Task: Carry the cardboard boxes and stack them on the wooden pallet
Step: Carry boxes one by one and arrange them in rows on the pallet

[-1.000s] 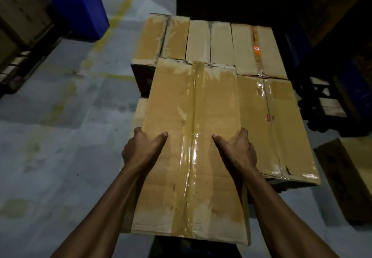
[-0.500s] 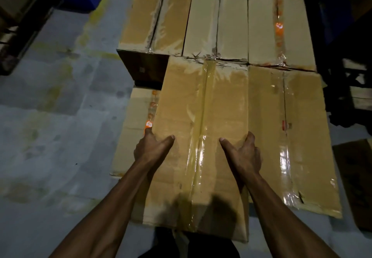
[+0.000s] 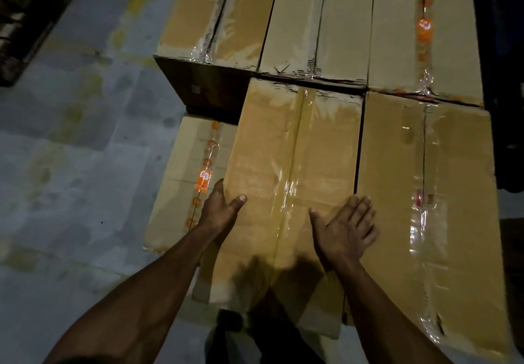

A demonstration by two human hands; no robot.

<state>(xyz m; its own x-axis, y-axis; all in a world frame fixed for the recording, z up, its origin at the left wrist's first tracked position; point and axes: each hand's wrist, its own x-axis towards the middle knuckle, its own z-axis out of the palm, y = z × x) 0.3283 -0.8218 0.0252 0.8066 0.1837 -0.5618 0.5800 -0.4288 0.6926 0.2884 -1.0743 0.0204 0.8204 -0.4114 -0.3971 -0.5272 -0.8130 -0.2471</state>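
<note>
A taped cardboard box (image 3: 295, 165) lies in the middle of the stack, its far end against the back row of boxes (image 3: 317, 17). Its right side runs alongside another taped box (image 3: 425, 193). My left hand (image 3: 219, 210) grips its left edge, thumb on top and fingers down the side. Flat on the top near the right edge rests my right hand (image 3: 346, 227), fingers spread and holding nothing. To the left, one layer down, sits a box with orange marks (image 3: 187, 182). The wooden pallet is hidden under the boxes.
Bare concrete floor (image 3: 71, 165) spreads to the left of the stack. A dark wooden pallet or rack (image 3: 25, 28) stands at the upper left. Dark, unclear objects (image 3: 504, 80) crowd the right side of the stack.
The box has moved forward against the back row, beside its right neighbour. My right hand has come off the box's side and now lies flat on top.
</note>
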